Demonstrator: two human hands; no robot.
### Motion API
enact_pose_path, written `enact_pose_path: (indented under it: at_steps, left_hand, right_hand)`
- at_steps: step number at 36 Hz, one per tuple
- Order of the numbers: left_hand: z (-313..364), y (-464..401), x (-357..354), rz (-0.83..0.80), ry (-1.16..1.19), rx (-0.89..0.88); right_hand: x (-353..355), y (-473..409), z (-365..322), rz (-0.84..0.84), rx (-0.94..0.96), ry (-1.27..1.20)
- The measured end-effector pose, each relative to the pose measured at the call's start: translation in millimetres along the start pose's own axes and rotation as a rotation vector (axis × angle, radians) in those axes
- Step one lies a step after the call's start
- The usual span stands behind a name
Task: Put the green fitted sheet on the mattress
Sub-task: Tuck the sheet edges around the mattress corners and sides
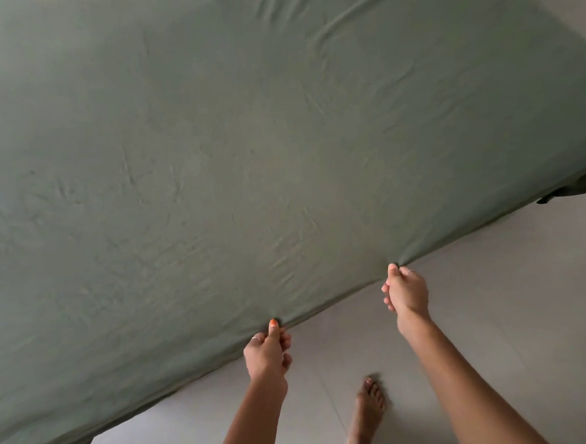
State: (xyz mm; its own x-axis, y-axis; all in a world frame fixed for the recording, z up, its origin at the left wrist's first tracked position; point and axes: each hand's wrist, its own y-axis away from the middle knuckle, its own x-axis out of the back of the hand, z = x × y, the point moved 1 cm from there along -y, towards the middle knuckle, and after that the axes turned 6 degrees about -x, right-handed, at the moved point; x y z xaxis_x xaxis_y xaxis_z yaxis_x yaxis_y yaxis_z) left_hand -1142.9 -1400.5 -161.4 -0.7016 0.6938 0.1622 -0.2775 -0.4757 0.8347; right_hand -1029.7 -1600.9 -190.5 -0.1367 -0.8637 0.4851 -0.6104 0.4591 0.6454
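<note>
Green fitted sheet [245, 139] spread over the mattress, its near edge pulled by 2 hands.

If she tugs unevenly, I reckon the sheet could slip off a far corner or keep those creases. The left hand [267, 352] and right hand [407, 292] each pinch the hem along the near side, fingers curled tight around cloth, above the pale floor [496, 312].

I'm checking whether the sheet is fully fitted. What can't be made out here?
Head view only:
- Mattress: fully covered by the green fitted sheet.
- Sheet's left side: cut off by the frame edge.
- Elastic hem along the near edge: tucked out of sight where the left hand and right hand pinch it.
- Near right corner: dark, fit unclear.
</note>
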Motion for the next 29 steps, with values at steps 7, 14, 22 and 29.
enact_pose_path:
  at_steps: [7, 14, 22, 29]
  left_hand:
    - [-3.0, 10.9, -24.5, -0.104, 0.048, 0.094]
    - [-1.3, 26.1, -101.1, -0.267, 0.122, 0.171]
    - [7.5, 26.5, -119.1, -0.148, 0.008, 0.109]
    - [5.4, 33.8, -123.0, -0.075, -0.1, 0.104]
  right_hand:
    - [16.2, -13.8, -9.7, -0.169, -0.017, 0.007]
    - [60.9, -63.9, -38.6, -0.022, -0.009, -0.005]
    - [72.9, -85.6, -50.4, -0.133, -0.029, 0.003]
    - [87.6, -77.8, -38.3, -0.213, -0.022, -0.009]
